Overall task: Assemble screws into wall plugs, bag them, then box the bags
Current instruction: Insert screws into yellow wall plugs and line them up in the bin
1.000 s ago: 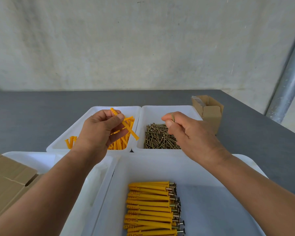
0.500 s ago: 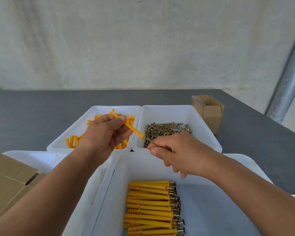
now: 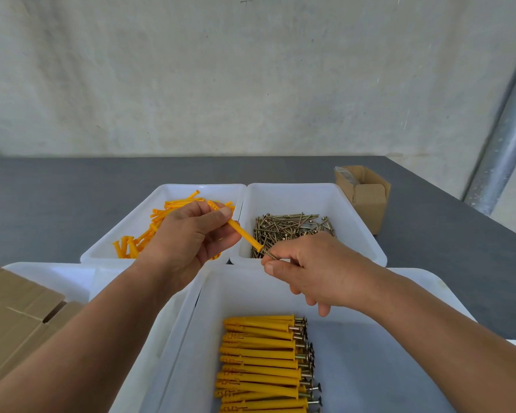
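My left hand pinches a yellow wall plug that slants down to the right. My right hand pinches a screw whose tip meets the plug's open lower end. Both hands hover over the gap between the bins. A far left white bin holds loose yellow plugs. The far right white bin holds a pile of screws. In the near white bin lie several assembled plugs with screws in a neat stack.
A small open cardboard box stands at the back right on the grey table. Flat cardboard lies at the near left over another white bin. A metal pipe runs up the wall on the right.
My right hand came back from the screw bin with a screw and brought it to the plug's end. My left hand lowered and tilted the plug toward it.
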`<move>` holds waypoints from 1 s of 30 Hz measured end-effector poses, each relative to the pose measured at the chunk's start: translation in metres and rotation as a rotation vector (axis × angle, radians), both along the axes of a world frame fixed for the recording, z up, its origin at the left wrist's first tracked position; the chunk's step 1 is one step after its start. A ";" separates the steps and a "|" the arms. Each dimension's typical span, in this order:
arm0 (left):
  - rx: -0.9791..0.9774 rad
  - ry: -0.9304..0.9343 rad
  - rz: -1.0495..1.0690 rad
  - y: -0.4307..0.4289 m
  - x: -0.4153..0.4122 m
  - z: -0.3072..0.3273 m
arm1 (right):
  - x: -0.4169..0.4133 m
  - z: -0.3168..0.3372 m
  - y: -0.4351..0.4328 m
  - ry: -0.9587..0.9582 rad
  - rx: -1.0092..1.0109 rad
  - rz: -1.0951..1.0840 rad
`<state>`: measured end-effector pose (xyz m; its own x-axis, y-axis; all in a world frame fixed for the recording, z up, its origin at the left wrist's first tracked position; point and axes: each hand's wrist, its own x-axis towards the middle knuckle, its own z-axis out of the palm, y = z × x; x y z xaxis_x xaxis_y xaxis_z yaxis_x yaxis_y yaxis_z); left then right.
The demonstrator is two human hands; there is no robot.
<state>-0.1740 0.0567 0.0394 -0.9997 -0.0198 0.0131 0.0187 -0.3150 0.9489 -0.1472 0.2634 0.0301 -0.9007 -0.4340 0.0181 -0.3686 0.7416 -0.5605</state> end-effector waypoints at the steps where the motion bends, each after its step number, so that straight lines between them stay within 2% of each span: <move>1: -0.009 -0.002 -0.003 0.000 0.000 0.000 | 0.000 0.000 0.000 -0.007 -0.004 -0.005; 13: -0.113 -0.001 -0.097 0.004 0.005 -0.001 | -0.002 0.000 -0.001 -0.006 -0.017 -0.028; 30: -0.133 0.006 -0.204 0.008 0.009 -0.001 | 0.004 0.004 -0.007 -0.053 -0.186 0.001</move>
